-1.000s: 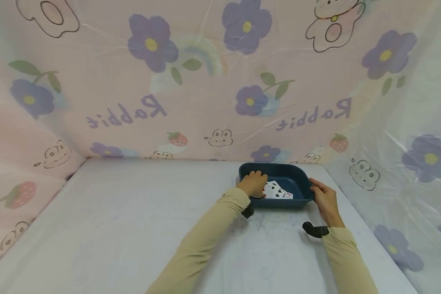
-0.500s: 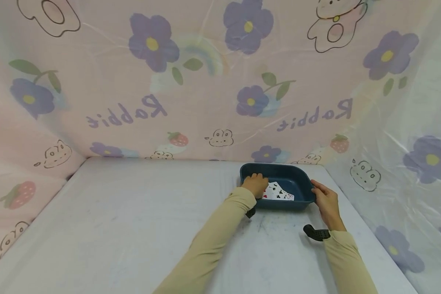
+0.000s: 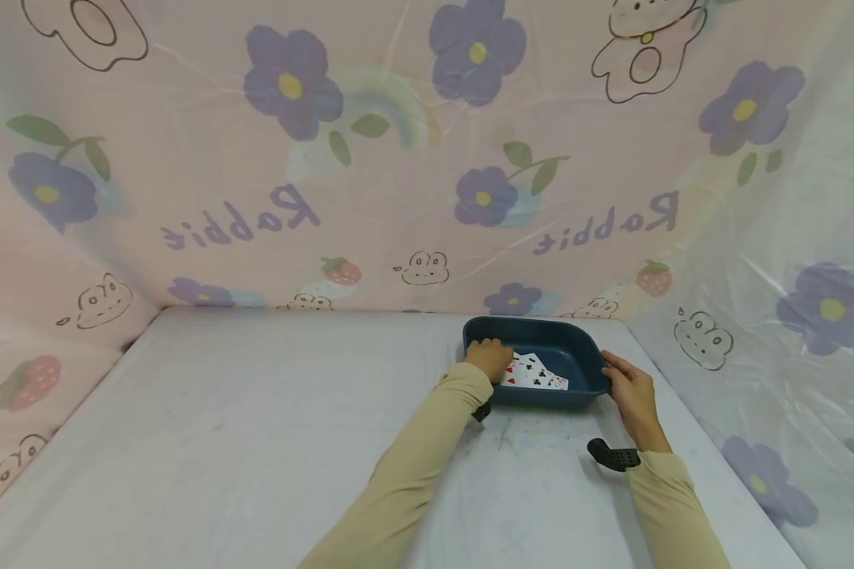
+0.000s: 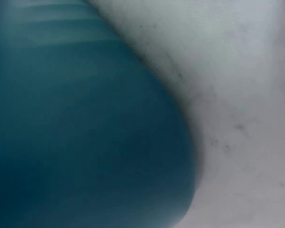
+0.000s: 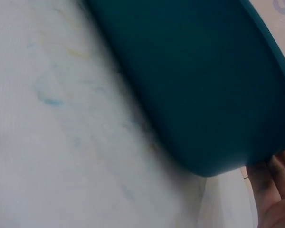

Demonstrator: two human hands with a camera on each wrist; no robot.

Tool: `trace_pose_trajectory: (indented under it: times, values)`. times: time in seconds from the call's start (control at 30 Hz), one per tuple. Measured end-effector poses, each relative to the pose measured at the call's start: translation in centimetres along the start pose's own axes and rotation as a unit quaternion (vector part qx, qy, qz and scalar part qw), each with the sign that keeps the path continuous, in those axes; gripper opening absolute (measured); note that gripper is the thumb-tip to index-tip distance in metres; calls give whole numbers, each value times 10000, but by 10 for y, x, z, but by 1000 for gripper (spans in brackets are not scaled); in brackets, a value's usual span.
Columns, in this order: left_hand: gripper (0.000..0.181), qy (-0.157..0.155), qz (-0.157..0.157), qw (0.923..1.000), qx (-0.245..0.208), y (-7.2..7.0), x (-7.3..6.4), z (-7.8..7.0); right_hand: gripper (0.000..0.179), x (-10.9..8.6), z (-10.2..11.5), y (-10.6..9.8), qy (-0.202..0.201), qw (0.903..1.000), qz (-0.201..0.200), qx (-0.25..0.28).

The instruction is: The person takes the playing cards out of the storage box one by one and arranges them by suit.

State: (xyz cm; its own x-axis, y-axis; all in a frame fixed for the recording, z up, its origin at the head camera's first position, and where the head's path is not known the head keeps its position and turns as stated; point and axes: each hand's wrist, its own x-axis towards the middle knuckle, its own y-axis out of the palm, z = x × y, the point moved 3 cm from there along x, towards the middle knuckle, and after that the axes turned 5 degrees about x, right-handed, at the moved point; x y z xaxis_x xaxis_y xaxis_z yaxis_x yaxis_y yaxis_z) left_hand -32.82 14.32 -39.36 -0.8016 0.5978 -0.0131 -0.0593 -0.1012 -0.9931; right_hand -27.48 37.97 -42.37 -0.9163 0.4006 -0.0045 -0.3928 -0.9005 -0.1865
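The blue tub (image 3: 551, 397) sits upright on the white table (image 3: 256, 435), over toward the person's right, with playing cards (image 3: 535, 373) lying face up inside it, fanned along the side nearest the person. I can make out a red heart close by the person's left hand (image 3: 489, 359) and black clubs farther along to the right.

That left hand reaches over the near side into the tub's left end, knuckles up and fingers bent downward. The cards spread out from just beside it toward the middle of the tub. Its fingertips are hidden, so I can't tell how far apart they are or whether they have hold of a card; the left wrist view gives only the tub's outer wall and the table.

The right hand (image 3: 630, 395) grips the tub's right end, its fingers closed up against the outside near the rim. The cards are well apart from this hand, with bare tub floor between. Behind it all hangs a pink sheet (image 3: 398, 174) printed with purple flowers and rabbits.
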Motion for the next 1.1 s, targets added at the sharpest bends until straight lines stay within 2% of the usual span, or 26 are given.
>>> trace_pose_trajectory:
  times: [0.27,0.43,0.63,0.73,0.97,1.1]
  values:
    - [32,-111,49,9999,96,-4,-6,0,45,-2,-2,0,-64,9996,54,252]
    - [30,-136,40,9998,100,-2,-5,1,45,-2,-4,1,-176,9990,91,392]
    - [32,-97,181,9997,88,-1,-2,1,45,-2,-3,2,-164,9989,90,420]
    - [31,-68,144,9998,-110,0,0,2,44,-3,-3,2,-149,9991,78,391]
    - [44,-78,100,9964,-844,-1,8,5,44,-4,-4,0,-155,9990,26,427]
    - [45,-74,-16,9949,-1004,-2,11,7,45,-3,-4,1,-124,9990,-13,426]
